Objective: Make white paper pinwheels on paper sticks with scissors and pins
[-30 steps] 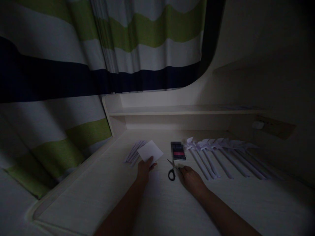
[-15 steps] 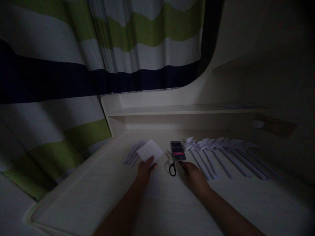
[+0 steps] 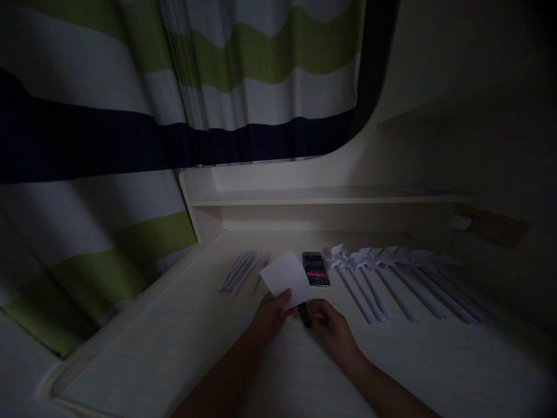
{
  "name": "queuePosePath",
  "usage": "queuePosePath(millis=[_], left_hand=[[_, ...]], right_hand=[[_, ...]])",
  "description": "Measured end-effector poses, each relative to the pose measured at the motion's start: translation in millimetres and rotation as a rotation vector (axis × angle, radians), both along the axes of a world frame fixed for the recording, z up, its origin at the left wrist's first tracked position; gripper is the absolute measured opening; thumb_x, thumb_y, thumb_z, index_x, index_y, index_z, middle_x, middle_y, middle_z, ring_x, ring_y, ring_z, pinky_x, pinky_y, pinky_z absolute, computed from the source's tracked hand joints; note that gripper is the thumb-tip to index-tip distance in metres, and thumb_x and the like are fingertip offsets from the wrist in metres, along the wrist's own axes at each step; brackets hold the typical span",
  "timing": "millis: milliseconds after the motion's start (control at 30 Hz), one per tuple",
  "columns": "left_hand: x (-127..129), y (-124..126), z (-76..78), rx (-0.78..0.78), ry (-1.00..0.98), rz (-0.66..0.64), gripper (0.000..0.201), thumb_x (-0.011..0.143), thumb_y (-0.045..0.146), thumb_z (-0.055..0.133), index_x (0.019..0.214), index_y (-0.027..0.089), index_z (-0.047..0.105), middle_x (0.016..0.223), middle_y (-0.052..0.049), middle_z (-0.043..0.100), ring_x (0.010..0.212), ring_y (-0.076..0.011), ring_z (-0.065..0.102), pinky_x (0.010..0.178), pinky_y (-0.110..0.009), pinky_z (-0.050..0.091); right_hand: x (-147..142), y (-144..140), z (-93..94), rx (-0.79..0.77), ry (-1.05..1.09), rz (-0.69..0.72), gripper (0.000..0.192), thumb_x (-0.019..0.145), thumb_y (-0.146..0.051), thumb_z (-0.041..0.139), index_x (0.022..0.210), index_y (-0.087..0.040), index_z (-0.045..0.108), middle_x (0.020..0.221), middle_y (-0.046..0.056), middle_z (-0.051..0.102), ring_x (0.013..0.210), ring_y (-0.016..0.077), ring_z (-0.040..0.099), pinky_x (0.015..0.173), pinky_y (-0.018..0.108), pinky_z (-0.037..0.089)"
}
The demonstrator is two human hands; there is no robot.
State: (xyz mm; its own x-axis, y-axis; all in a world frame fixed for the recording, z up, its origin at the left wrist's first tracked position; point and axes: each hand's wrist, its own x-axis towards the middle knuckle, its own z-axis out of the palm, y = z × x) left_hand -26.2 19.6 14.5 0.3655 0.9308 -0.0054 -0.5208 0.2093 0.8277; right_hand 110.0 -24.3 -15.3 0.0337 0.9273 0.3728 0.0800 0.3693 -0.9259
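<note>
My left hand (image 3: 270,316) pinches a square sheet of white paper (image 3: 285,276) near its lower corner, thumb on top. My right hand (image 3: 334,330) holds a pair of scissors by the black handles (image 3: 304,315), close to the sheet's lower right edge. The blades are hidden behind the paper, so I cannot tell whether they touch it. Beyond the sheet lies a phone (image 3: 317,270) with a lit, partly blurred screen. To the left are several thin rolled paper sticks (image 3: 241,270).
Several white paper pinwheels (image 3: 378,264) on paper sticks lie in a row at the right of the pale desk (image 3: 183,337). A low shelf (image 3: 304,196) runs along the back. Striped curtains (image 3: 270,93) hang behind and left. A socket board (image 3: 491,223) is on the right wall.
My right hand has lifted the scissors off the desk and brought them left to the paper. My left hand has moved the sheet right and turned it, uncovering another rolled stick.
</note>
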Motion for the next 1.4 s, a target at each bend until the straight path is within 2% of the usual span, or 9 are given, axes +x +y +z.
queuePosePath(millis=[100,233,400,600,700,833,1067,1200,1400], left_hand=[[1,-1,-1.6,0.045,-0.001,-0.027,0.027,0.065,0.028,0.065,0.085,0.011,0.058,0.082,-0.008,0.063,0.069,-0.0160,0.059,0.059,-0.025,0.047],[3,-6,-4.1,0.112,0.013,-0.207,0.026,0.071,0.033,0.057,0.079,0.008,0.057,0.057,-0.004,0.055,0.041,-0.0101,0.048,0.035,-0.022,0.037],[4,-10,-0.3,0.099,0.028,-0.223,0.029,0.069,0.036,0.058,0.075,0.008,0.056,0.051,-0.002,0.051,0.041,-0.0113,0.048,0.037,-0.024,0.039],[5,-5,0.1,-0.005,-0.022,0.008,0.031,0.065,0.027,0.064,0.090,0.010,0.056,0.086,-0.010,0.063,0.077,-0.0188,0.059,0.064,-0.027,0.047],[5,0,-4.2,-0.067,0.001,0.059,0.033,0.065,0.030,0.064,0.090,0.011,0.056,0.088,-0.010,0.063,0.076,-0.0185,0.059,0.060,-0.027,0.047],[7,1,-10.1,-0.055,0.068,0.027,0.038,0.065,0.034,0.064,0.094,0.011,0.055,0.089,-0.012,0.063,0.071,-0.0177,0.060,0.060,-0.028,0.047],[9,-3,-18.3,0.077,0.257,-0.064,0.039,0.065,0.038,0.062,0.091,0.009,0.061,0.084,-0.013,0.064,0.071,-0.0184,0.058,0.060,-0.027,0.045],[3,1,-14.5,0.180,0.371,-0.061,0.031,0.064,0.036,0.063,0.080,0.009,0.064,0.077,-0.010,0.064,0.068,-0.0161,0.057,0.060,-0.024,0.043],[-2,4,-12.6,0.202,0.460,-0.084,0.022,0.058,0.029,0.067,0.068,0.009,0.061,0.055,-0.003,0.058,0.044,-0.0086,0.049,0.045,-0.021,0.039]], right_hand=[[-5,0,-1.2,-0.112,0.240,0.171,0.019,0.066,-0.028,0.060,0.079,-0.020,0.049,0.072,0.001,0.058,0.067,0.0155,0.057,0.054,0.027,0.050],[-4,-3,4.0,-0.256,0.442,0.377,0.027,0.067,-0.034,0.057,0.088,-0.019,0.048,0.075,0.004,0.062,0.060,0.0174,0.060,0.049,0.031,0.049],[-4,-9,14.3,-0.335,0.535,0.451,0.030,0.064,-0.032,0.061,0.088,-0.016,0.051,0.076,0.005,0.062,0.057,0.0163,0.059,0.047,0.029,0.048],[-3,-4,15.6,-0.304,0.472,0.250,0.026,0.060,-0.032,0.068,0.074,-0.015,0.054,0.043,-0.008,0.047,0.031,0.0043,0.038,0.031,0.017,0.033],[6,2,16.0,-0.264,0.492,0.073,0.028,0.061,-0.033,0.068,0.080,-0.017,0.053,0.044,-0.007,0.049,0.035,0.0069,0.044,0.033,0.017,0.034],[16,5,19.5,-0.198,0.526,-0.107,0.044,0.055,-0.027,0.073,0.092,-0.021,0.051,0.064,-0.004,0.058,0.054,0.0107,0.055,0.045,0.020,0.042],[16,5,22.4,-0.272,0.568,-0.241,0.047,0.049,-0.023,0.075,0.090,-0.020,0.051,0.064,-0.007,0.055,0.046,0.0061,0.046,0.041,0.017,0.035],[24,8,22.8,-0.265,0.543,-0.261,0.047,0.048,-0.024,0.075,0.089,-0.020,0.052,0.059,-0.008,0.053,0.044,0.0055,0.044,0.041,0.017,0.034],[30,9,31.4,-0.257,0.493,-0.271,0.051,0.044,-0.024,0.075,0.089,-0.018,0.051,0.058,-0.005,0.057,0.049,0.0098,0.051,0.044,0.019,0.038]])
